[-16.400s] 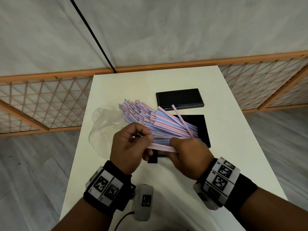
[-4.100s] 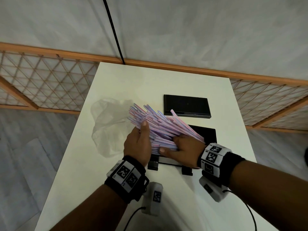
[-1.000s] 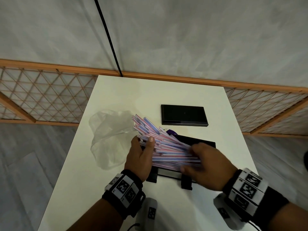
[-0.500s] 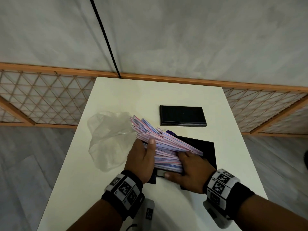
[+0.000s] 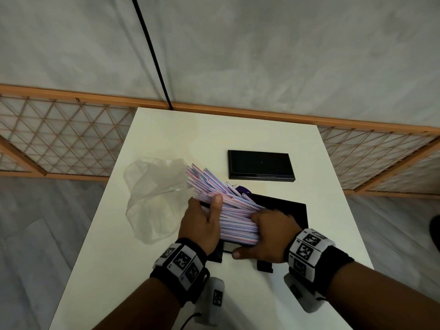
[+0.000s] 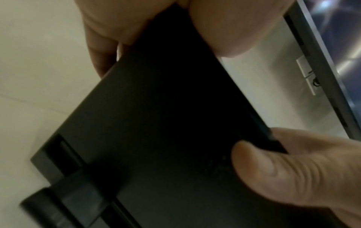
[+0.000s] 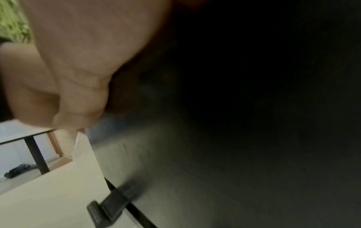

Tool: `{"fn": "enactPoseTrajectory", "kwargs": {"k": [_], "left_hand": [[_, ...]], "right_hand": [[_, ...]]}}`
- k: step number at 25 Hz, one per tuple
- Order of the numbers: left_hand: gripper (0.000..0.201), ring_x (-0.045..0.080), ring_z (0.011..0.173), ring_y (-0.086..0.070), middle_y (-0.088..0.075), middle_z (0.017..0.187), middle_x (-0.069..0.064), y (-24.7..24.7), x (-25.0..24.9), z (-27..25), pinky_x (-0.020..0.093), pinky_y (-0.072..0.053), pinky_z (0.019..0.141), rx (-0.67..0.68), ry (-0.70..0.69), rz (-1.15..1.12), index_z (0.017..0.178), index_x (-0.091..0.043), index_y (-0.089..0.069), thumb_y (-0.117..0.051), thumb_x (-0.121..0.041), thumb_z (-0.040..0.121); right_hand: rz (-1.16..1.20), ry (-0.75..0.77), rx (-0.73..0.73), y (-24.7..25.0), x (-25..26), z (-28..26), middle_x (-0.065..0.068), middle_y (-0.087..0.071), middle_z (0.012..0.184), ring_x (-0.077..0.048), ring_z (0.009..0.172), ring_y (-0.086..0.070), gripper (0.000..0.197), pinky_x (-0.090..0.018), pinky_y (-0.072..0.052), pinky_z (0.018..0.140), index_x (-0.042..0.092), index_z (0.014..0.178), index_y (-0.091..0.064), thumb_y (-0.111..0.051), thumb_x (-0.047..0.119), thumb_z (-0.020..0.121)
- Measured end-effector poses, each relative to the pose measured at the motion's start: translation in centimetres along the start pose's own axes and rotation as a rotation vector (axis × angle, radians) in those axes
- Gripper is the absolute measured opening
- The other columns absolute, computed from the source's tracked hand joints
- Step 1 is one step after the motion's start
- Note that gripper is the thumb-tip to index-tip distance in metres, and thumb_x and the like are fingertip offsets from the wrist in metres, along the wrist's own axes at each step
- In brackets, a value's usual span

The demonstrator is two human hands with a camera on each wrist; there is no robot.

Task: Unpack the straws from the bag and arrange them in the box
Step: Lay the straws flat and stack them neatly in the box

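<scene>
Over the black box (image 5: 289, 209), my left hand (image 5: 201, 222) and right hand (image 5: 271, 234) now clasp the striped straws (image 5: 228, 206) from both sides, a tighter bundle than a second ago, ready to settle in; empty bag (image 5: 154, 194) lies left of the box.

bag (image 5: 154, 198) left; lid (image 5: 260, 166) beyond — table (image 5: 114, 270) near-left open

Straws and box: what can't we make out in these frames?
- Box interior, head view: covered by the straws and both hands, so fill is unknown.
- Left hand grip, left wrist view: the box's dark wall hides the straws.
- Right hand, right wrist view: blurred and dark.
</scene>
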State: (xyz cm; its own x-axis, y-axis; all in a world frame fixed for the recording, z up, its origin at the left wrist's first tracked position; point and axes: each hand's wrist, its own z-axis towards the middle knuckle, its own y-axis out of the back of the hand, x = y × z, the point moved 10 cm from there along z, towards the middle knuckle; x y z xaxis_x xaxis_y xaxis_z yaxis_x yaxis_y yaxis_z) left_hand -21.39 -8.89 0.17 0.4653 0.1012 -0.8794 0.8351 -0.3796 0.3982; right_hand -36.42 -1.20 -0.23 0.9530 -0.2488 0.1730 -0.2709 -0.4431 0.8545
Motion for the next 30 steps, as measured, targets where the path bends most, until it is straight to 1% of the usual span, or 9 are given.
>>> {"fn": "enactPoseTrajectory", "kwargs": {"k": [3,5,8,10,15,23,25,28,30], "left_hand": [[0.041,0.011,0.095,-0.055,-0.057,0.108,-0.008,0.1,0.7,-0.1,0.024,-0.038,0.082,-0.011,0.001,0.025,0.119,-0.022,-0.046,-0.042,-0.056,0.096],[0.034,0.012,0.092,-0.058,-0.060,0.103,-0.009,0.4,1.3,0.1,0.025,-0.039,0.079,-0.034,0.038,-0.014,0.113,-0.022,-0.046,-0.051,-0.051,0.096],[0.028,0.012,0.093,-0.061,-0.064,0.099,-0.011,0.5,2.2,0.4,0.028,-0.042,0.081,-0.040,0.056,-0.099,0.113,-0.022,-0.050,-0.054,-0.044,0.097],[0.027,0.016,0.100,-0.062,-0.064,0.101,-0.011,0.2,2.5,0.5,0.031,-0.045,0.085,-0.022,0.025,-0.090,0.115,-0.020,-0.053,-0.048,-0.042,0.100],[0.036,0.015,0.095,-0.057,-0.059,0.097,-0.010,0.0,2.1,-0.1,0.024,-0.037,0.079,-0.010,-0.022,-0.067,0.113,-0.016,-0.055,-0.029,-0.041,0.104],[0.031,0.012,0.091,-0.055,-0.057,0.095,-0.016,-0.2,2.0,-2.3,0.025,-0.036,0.081,-0.028,0.014,-0.054,0.106,-0.028,-0.051,-0.026,-0.046,0.103],[0.031,0.014,0.090,-0.054,-0.057,0.095,-0.013,-0.2,2.0,-2.5,0.025,-0.035,0.080,-0.020,0.042,-0.057,0.106,-0.025,-0.051,-0.027,-0.046,0.103],[0.031,0.017,0.091,-0.054,-0.057,0.093,-0.010,-0.1,1.9,-2.6,0.025,-0.034,0.079,-0.029,0.057,-0.066,0.103,-0.023,-0.050,-0.029,-0.046,0.103],[0.031,0.016,0.092,-0.053,-0.057,0.093,-0.012,-0.2,1.9,-2.6,0.025,-0.034,0.080,-0.021,0.084,-0.092,0.105,-0.023,-0.049,-0.030,-0.047,0.103]], "right_hand": [[-0.098,-0.062,0.041,0.2,-0.2,-0.2,0.005,-0.049,0.135,-0.024,0.125,-0.047,0.106,-0.046,-0.037,0.106,0.032,0.130,-0.046,-0.046,0.098,0.048],[-0.120,-0.041,-0.027,1.4,0.1,-1.1,0.005,-0.049,0.129,-0.023,0.121,-0.047,0.103,-0.044,-0.039,0.101,0.031,0.131,-0.044,-0.044,0.094,0.050],[-0.014,0.058,-0.143,3.1,0.1,-3.1,0.008,-0.052,0.103,-0.019,0.099,-0.055,0.069,-0.034,-0.046,0.084,0.030,0.109,-0.055,-0.049,0.078,0.060],[0.050,0.073,-0.064,1.6,0.0,-3.6,0.009,-0.054,0.096,-0.017,0.093,-0.057,0.049,-0.030,-0.046,0.079,0.029,0.099,-0.058,-0.059,0.067,0.068],[0.073,0.046,0.029,-2.0,-1.0,-2.0,0.005,-0.057,0.130,-0.020,0.121,-0.055,0.079,-0.033,-0.046,0.100,0.034,0.137,-0.046,-0.061,0.065,0.066],[0.031,0.020,0.090,-2.2,-0.7,-0.7,0.008,-0.065,0.103,-0.018,0.103,-0.065,0.063,-0.030,-0.053,0.089,0.032,0.123,-0.055,-0.067,0.061,0.069],[-0.009,0.005,0.077,-2.0,-0.8,-0.6,0.008,-0.065,0.112,-0.017,0.104,-0.064,0.075,-0.031,-0.052,0.091,0.033,0.128,-0.052,-0.062,0.068,0.062],[0.089,0.025,0.154,-2.7,-0.4,-0.6,0.011,-0.070,0.098,-0.011,0.084,-0.066,0.067,-0.029,-0.056,0.084,0.032,0.121,-0.056,-0.067,0.064,0.063],[0.029,0.025,0.140,-2.2,-0.2,-0.6,0.010,-0.069,0.100,-0.016,0.094,-0.065,0.066,-0.033,-0.054,0.087,0.033,0.117,-0.058,-0.062,0.071,0.063]]}}
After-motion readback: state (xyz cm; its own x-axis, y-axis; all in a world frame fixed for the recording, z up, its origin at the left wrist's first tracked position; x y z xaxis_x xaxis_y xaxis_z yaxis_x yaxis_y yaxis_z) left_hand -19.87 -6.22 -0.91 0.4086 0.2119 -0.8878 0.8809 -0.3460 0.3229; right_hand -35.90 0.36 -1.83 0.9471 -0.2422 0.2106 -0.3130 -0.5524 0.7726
